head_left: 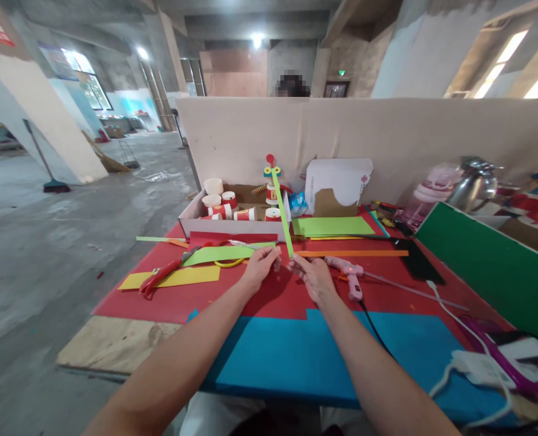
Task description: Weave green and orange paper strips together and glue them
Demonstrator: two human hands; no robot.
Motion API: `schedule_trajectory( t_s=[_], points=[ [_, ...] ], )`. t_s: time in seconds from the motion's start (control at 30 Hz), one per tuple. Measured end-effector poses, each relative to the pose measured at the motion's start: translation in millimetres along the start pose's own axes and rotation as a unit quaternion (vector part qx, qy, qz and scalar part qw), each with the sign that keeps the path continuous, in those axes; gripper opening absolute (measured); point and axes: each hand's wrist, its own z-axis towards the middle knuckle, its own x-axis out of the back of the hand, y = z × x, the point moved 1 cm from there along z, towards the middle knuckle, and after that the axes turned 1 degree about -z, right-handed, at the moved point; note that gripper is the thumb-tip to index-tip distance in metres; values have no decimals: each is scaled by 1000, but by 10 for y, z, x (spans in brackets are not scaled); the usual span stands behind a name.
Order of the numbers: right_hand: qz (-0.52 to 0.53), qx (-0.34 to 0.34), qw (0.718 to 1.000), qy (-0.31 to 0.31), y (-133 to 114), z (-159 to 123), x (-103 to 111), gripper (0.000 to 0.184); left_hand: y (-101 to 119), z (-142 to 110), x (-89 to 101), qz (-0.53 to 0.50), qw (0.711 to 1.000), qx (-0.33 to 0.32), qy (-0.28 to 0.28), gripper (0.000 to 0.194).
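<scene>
My right hand (313,275) pinches the lower end of a long green paper strip (282,212) that stands up and leans away over the red felt (269,297). My left hand (262,265) hovers just left of it with fingers curled, its fingertips close to the strip's base and near a green paper sheet (219,254); what they hold, if anything, is hidden. A pink glue gun (348,275) lies right of my right hand. Red scissors (166,274) lie to the left on a yellow paper sheet (178,278).
A white box (232,225) with several red-and-white paper cups stands at the back. Green paper (332,226), an orange strip (355,253), a black phone (417,260), a green board (487,266), cables and a power strip (478,363) lie to the right. A person stands behind the cardboard partition (387,133).
</scene>
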Motion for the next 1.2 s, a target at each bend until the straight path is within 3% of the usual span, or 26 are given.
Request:
schedule_trajectory(
  t_s=[0.4, 0.67, 1.2],
  points=[
    [-4, -27, 1000, -13, 60, 26, 23, 25, -62, 27, -7, -6, 999, 4, -32, 32],
    [-42, -20, 998, -32, 94, 21, 26, 27, -46, 22, 11, 0, 1000, -12, -9, 29],
    [-60, 3, 997, -57, 72, 24, 20, 27, -66, 34, 25, -6, 1000, 16, 12, 28]
  ],
)
